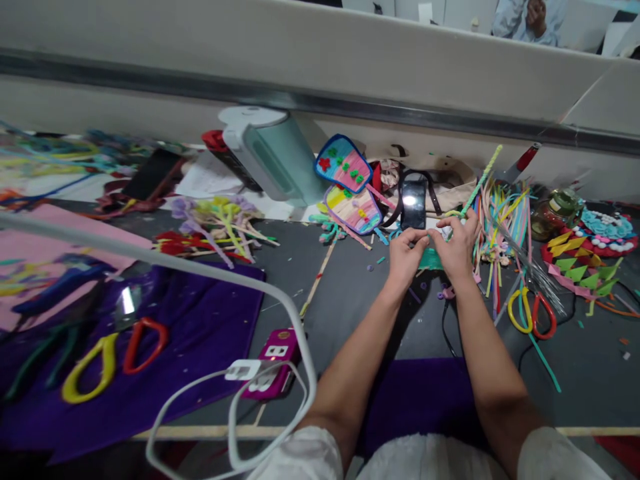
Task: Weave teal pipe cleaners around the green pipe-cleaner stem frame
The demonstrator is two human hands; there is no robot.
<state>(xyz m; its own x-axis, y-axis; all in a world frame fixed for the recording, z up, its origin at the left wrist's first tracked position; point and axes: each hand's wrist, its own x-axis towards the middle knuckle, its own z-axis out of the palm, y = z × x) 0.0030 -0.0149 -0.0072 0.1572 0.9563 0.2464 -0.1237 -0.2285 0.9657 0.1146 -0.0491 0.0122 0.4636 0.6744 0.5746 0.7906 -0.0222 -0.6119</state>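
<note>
1. Across the dark tabletop (pixel 345 293): looking down on craft pieces left, right and far; no writing legible there.
2. At left, on the purple cloth (pixel 215 353): lying beside pliers (pixel 65 287), scissors with yellow and red handles (pixel 117 333).
3. Left of centre, against the far side: standing close to decorated panels (pixel 345 163), a pale green pitcher (pixel 287 157).
4. Right of centre: bent inward with fingertips nearly meeting, left hand (pixel 406 259) and right hand (pixel 459 248). Left, thumb and forefinger drawn close; cannot tell whether clamped on anything. Right, fingers curled at the lower part of the twisted stem (pixel 483 183).
5. Above the right hand: slanting up toward far right along its long axis, the green and yellow twisted stem.
6. Near, left of centre: carrying printed marks too small to read, a magenta device (pixel 277 353) under white cable (pixel 265 367).
</note>
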